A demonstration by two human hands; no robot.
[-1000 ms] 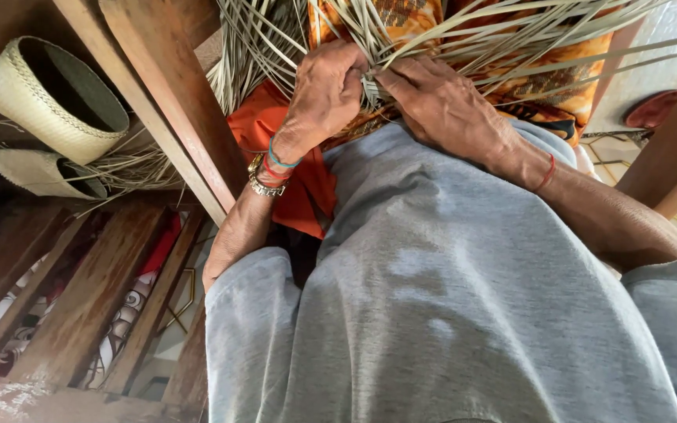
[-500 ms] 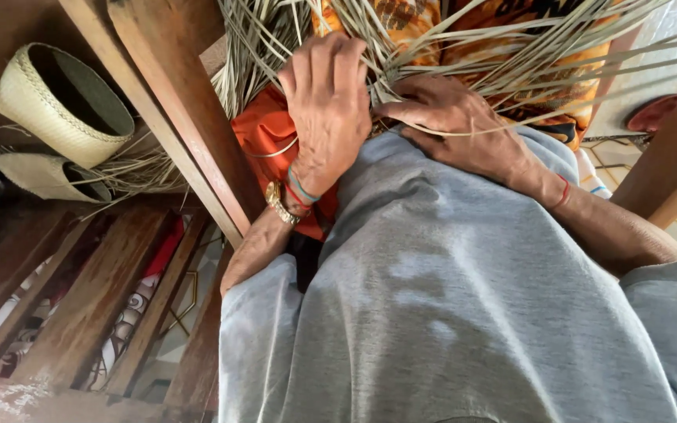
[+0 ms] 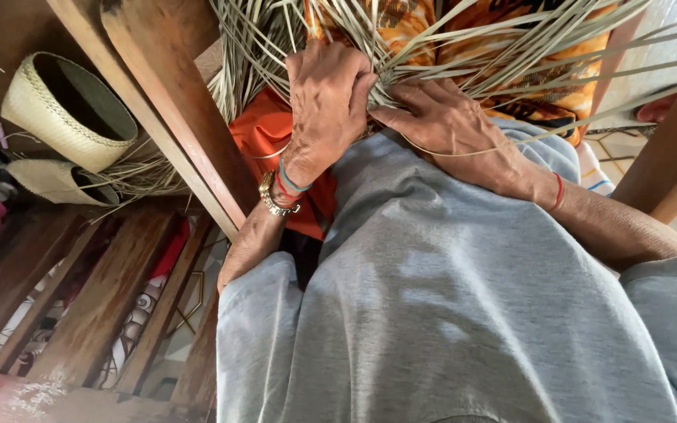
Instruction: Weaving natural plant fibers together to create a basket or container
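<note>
We see a grey shirt (image 3: 448, 298) filling the view below the fingers, orange cloth (image 3: 276, 149) just under the L wrist. Dry straw strips (image 3: 464, 55) fan out above & around both sets of fingers, over the lap. L hand (image 3: 327, 102) curled tight on a bunch of strips; R hand (image 3: 452, 125) beside it, touching, fingers pinching strips at the same spot. Woven basket (image 3: 68, 110) well off to the L, wooden beam (image 3: 174, 102) between.

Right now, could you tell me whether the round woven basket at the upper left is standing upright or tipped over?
Tipped over. The woven basket lies on its side, its dark open mouth facing the camera rather than upward, by the wooden beam.
</note>
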